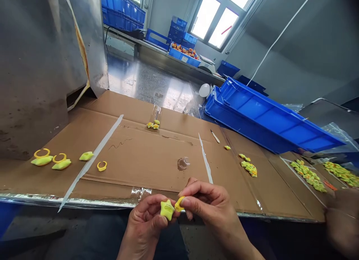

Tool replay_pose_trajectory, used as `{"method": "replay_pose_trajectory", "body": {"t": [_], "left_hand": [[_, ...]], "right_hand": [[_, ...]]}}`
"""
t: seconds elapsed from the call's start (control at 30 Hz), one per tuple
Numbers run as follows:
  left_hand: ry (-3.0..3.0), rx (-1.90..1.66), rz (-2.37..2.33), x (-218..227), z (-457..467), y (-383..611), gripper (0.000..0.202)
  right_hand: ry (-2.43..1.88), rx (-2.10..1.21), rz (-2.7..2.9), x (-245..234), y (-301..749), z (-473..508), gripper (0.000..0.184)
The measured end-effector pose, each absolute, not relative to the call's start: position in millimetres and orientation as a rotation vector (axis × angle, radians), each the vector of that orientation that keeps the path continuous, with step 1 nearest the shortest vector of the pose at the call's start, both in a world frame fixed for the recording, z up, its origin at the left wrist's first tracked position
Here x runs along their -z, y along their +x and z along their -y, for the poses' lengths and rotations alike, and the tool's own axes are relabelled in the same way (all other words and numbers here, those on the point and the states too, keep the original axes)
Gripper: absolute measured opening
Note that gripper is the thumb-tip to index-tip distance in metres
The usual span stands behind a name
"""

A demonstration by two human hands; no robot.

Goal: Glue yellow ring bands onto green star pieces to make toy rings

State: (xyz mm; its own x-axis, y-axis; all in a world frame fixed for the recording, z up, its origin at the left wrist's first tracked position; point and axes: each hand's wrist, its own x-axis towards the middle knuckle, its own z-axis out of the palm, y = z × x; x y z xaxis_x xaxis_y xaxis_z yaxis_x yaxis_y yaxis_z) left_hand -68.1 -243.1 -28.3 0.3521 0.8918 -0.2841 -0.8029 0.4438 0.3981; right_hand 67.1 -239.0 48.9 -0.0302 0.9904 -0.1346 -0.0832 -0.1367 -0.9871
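Note:
Between the fingers of my left hand [146, 222] is a yellow-green star-shaped piece [167, 210] with a slot in its upturned face. My right hand [209, 204] pinches a small yellow ring [179, 204] right beside the star; whether the two touch I cannot tell. Both hands are over the near edge of the cardboard-covered table [151, 155]. Another yellow ring [101, 166] lies at the left, near a loose star piece [86, 156]. Farther left are two stars with rings standing on them [61, 161].
A small clear dish [183, 163] sits mid-table. Three star pieces [153, 125] lie beyond it. A white-handled tool [215, 136], star piles [249, 168] and blue crates [269, 118] are at the right. A metal box [47, 73] stands left. Someone else's blurred hand [342, 215] is far right.

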Motion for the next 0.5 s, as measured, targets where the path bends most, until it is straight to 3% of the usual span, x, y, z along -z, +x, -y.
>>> {"method": "replay_pose_trajectory", "body": {"t": [0.5], "left_hand": [[0.338,-1.096,-0.392,38.1,245.2,-68.4,0.025]], "right_hand": [[-1.213,-1.392,1.125,-45.5,64.1,238.5,0.005]]}}
